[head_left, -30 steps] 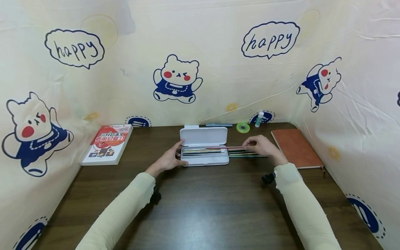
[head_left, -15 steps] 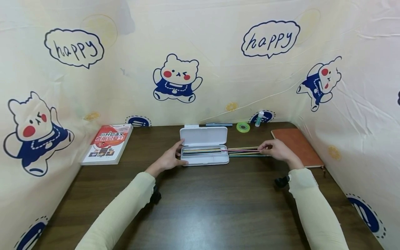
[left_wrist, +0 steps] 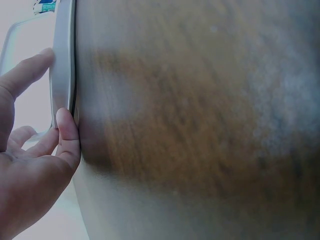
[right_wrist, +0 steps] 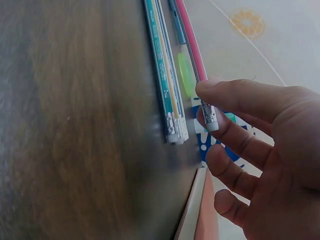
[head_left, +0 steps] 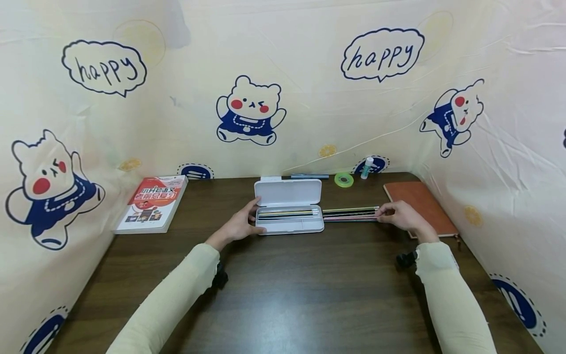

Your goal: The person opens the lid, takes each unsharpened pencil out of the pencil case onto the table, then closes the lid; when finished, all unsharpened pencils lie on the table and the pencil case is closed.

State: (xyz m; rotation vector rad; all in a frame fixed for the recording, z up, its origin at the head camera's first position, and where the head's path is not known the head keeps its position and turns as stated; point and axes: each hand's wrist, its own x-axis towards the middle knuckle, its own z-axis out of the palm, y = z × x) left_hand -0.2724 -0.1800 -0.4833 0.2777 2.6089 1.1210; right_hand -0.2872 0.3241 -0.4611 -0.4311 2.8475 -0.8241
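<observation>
My left hand [head_left: 239,223] holds the left end of an open white pencil case [head_left: 289,226], thumb at the front corner and fingers toward the back. In the left wrist view, its fingertips meet the case's side wall [left_wrist: 63,60]. Several pencils [head_left: 287,214] lie inside the case; its lid [head_left: 288,192] is folded back. To the right of the case lies a row of striped pencils [right_wrist: 162,65] with erasers. My right hand [head_left: 400,216] pinches a pink pencil [right_wrist: 192,40] near its eraser end, close over that row.
Behind the case are a blue pen [head_left: 309,177], a green tape roll [head_left: 344,180] and a glue stick [head_left: 366,168]. A brown notebook [head_left: 420,209] lies at the right, close to my right hand. A book [head_left: 152,204] lies at the left. Patterned cloth [head_left: 309,98] walls the table.
My right hand has moved right, drawing the pink pencil away from over the case to beside the other pencils, and lower. The left hand and case have stayed put.
</observation>
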